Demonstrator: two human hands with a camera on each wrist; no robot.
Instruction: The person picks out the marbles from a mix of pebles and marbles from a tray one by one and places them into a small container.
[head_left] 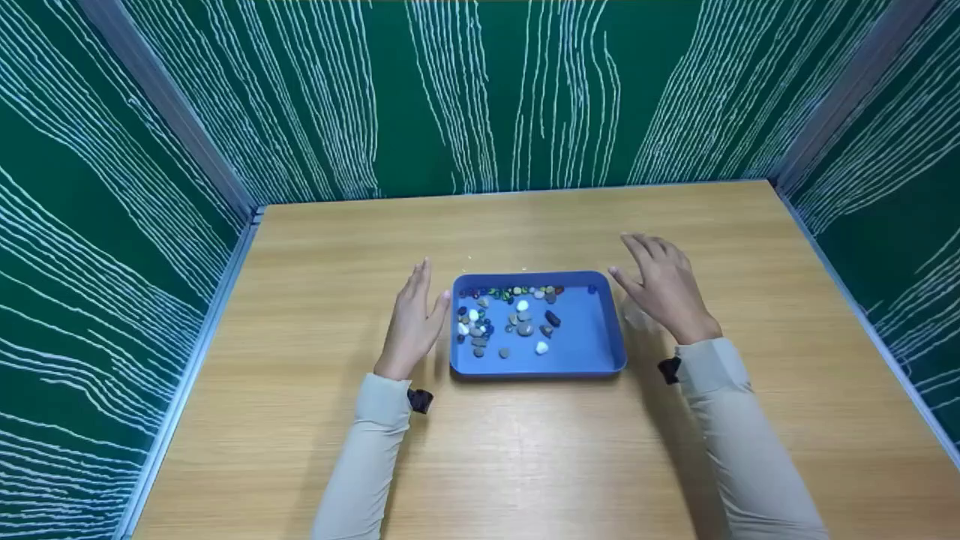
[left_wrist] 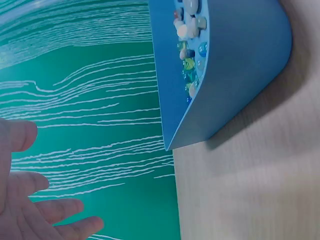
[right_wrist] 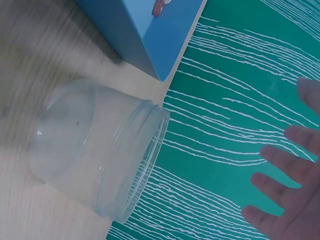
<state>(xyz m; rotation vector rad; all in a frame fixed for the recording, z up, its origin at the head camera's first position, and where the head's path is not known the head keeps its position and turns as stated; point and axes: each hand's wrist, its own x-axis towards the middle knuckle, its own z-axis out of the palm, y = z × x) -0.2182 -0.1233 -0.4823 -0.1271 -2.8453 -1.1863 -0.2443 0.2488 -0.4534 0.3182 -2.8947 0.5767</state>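
A blue tray [head_left: 577,352] lies on the table and holds several pebbles [head_left: 525,328], glass marbles [head_left: 487,327] and white stones [head_left: 541,347]. Most of these are in its left half and along its far wall. My left hand [head_left: 411,326] hovers just left of the tray, fingers straight, holding nothing. To the right, my right hand [head_left: 664,285] is held with spread fingers and an empty palm. Below that hand stands a clear plastic jar [right_wrist: 95,145], its mouth uncovered; in the head view the hand and forearm partly hide it.
The wooden table [head_left: 337,247] runs back to green panels [head_left: 450,97] with white wavy lines. Grey frame posts [head_left: 180,112] mark the corners. A few tiny pale bits [head_left: 524,268] lie beyond the tray's far edge.
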